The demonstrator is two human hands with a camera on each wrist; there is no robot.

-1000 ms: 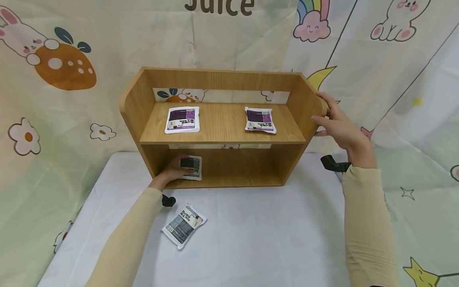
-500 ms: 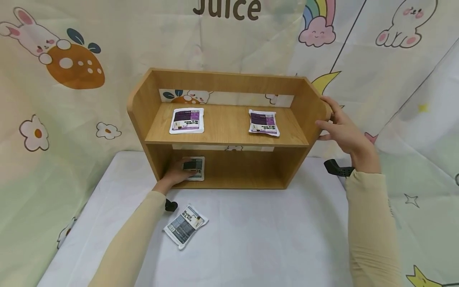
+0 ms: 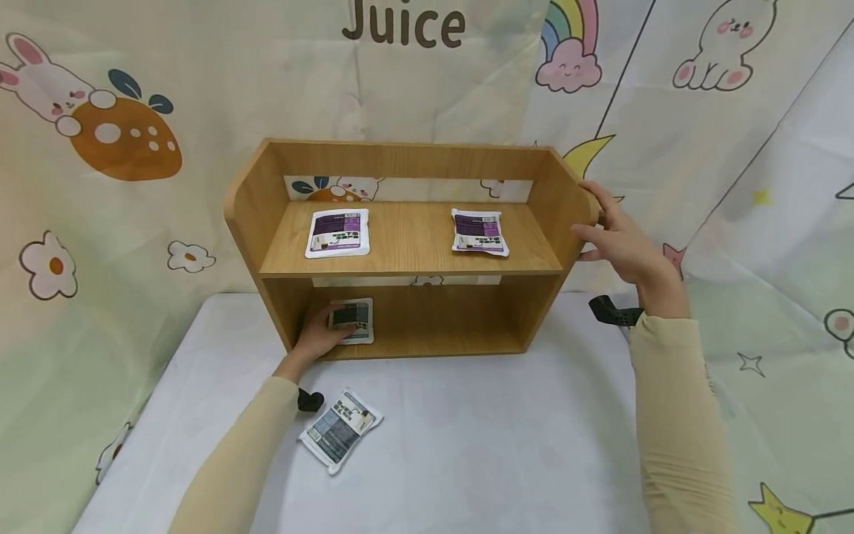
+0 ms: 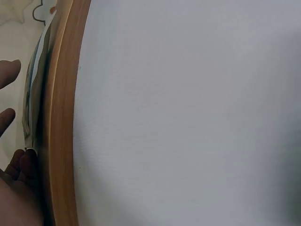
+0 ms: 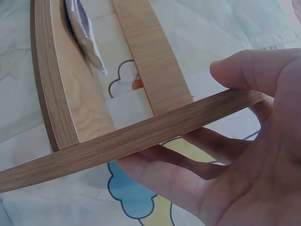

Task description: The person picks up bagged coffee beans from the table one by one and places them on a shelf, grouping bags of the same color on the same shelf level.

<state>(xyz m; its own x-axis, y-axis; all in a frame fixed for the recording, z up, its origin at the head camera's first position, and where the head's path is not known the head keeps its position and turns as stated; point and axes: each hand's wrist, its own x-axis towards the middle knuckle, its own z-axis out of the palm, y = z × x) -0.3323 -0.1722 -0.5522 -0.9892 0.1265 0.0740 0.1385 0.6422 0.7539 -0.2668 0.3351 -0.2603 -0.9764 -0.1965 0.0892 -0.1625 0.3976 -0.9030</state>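
A wooden two-tier shelf [image 3: 414,274] stands on a white-covered table. My left hand [image 3: 318,331] is inside its lower tier, at the left edge of a white packet with a dark green label [image 3: 360,315]. In the left wrist view, two fingertips [image 4: 8,73] are spread off the packet's face, while other fingertips touch its near end. The packet lies flat on the lower board. My right hand [image 3: 620,241] grips the shelf's right side panel [image 5: 164,127], thumb on one face and fingers on the other.
On the upper tier lie two purple-labelled packets, one left [image 3: 338,233] and one right [image 3: 480,232]. A grey-labelled packet [image 3: 340,430] lies slanted on the table [image 3: 480,445] before the shelf. A printed cloth [image 3: 200,111] hangs behind.
My left hand has drawn back slightly to the left along the packet, which keeps its place in the shelf. My right hand stays on the side panel. The head view has shifted slightly.
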